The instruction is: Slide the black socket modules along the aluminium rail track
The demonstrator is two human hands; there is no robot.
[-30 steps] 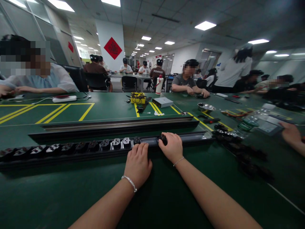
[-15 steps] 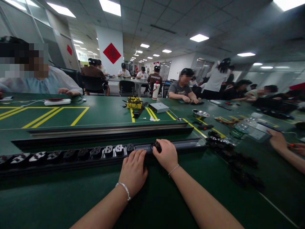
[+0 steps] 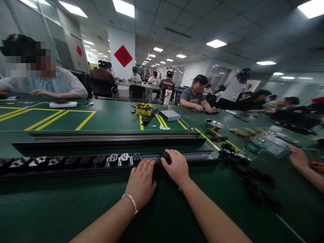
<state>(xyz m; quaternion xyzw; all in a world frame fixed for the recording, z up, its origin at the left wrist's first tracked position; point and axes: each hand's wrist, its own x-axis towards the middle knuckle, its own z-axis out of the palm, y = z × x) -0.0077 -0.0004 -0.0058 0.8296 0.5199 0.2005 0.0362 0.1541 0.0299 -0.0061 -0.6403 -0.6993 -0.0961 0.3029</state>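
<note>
A long black channel [image 3: 202,158] lies across the green table before me. Several black and metallic socket modules [image 3: 99,160] sit in a row in its left part. My left hand [image 3: 142,180] is closed over the channel's near wall, fingers bent over the rim just right of the last seated module. Between thumb and fingers of my right hand [image 3: 176,166] is a small black socket module [image 3: 166,157], at the channel's bare stretch. Its lower part is hidden, so I cannot tell whether it touches the channel floor.
Another long black profile [image 3: 108,145] lies parallel behind the channel. Loose black modules [image 3: 253,179] are heaped at the right, near a plastic bottle [image 3: 253,148] and a co-worker's hand [image 3: 298,160]. A metal bowl [image 3: 214,124] and yellow box [image 3: 144,109] stand farther back.
The view has shifted slightly. Both my hands stay almost in place on the channel, the right still holding the module. The co-worker at the left has moved a hand leftward.
</note>
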